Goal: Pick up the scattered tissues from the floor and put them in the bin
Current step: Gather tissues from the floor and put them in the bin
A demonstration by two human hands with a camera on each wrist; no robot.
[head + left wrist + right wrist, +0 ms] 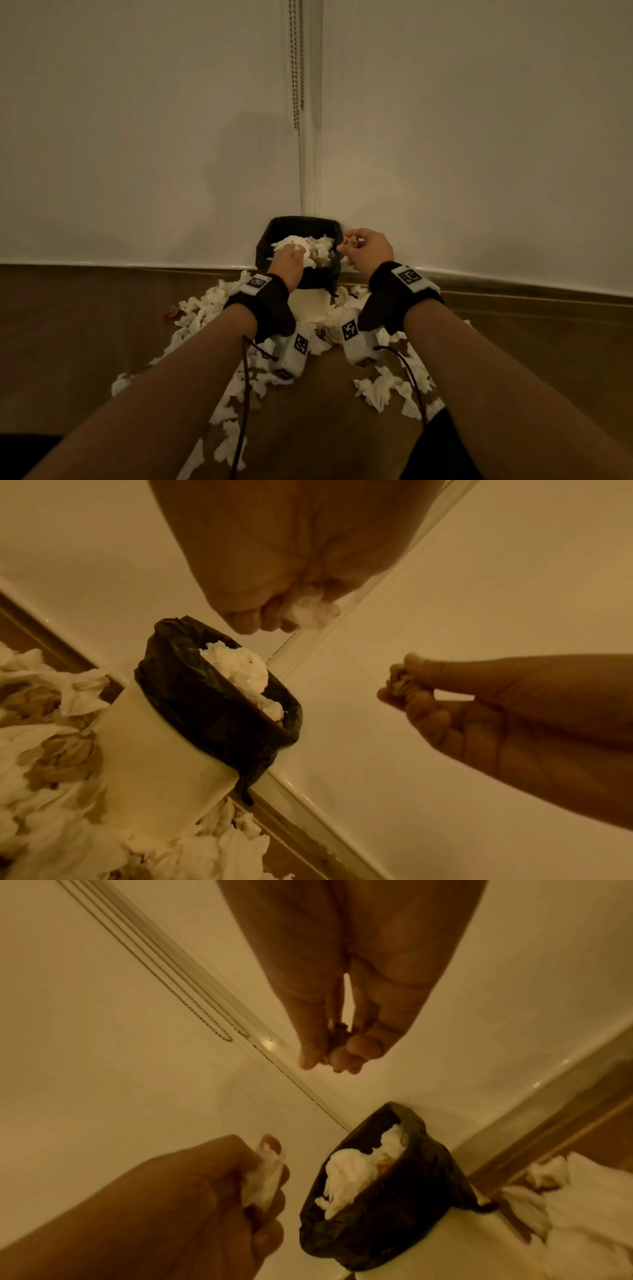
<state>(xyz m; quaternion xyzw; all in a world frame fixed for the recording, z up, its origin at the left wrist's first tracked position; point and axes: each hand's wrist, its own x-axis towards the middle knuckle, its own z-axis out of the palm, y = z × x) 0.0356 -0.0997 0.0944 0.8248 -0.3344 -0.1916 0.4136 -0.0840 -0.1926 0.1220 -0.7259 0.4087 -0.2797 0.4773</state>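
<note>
A white bin with a black liner [270, 236] stands in the wall corner, heaped with white tissues [318, 248]. My left hand [291, 257] hovers over its front left rim and grips a crumpled white tissue [308, 611], also plain in the right wrist view as a white tissue [263, 1177]. My right hand [356, 245] is at the bin's right rim, thumb and fingers pinching a small brown-stained scrap [399, 683]. Scattered tissues [202, 308] lie on the floor around the bin's base [308, 303].
More crumpled tissues [383, 389] lie on the wooden floor [85, 335] on both sides of my arms. White walls meet behind the bin, with a bead chain [296, 68] hanging in the corner. A skirting board [513, 291] runs along the wall.
</note>
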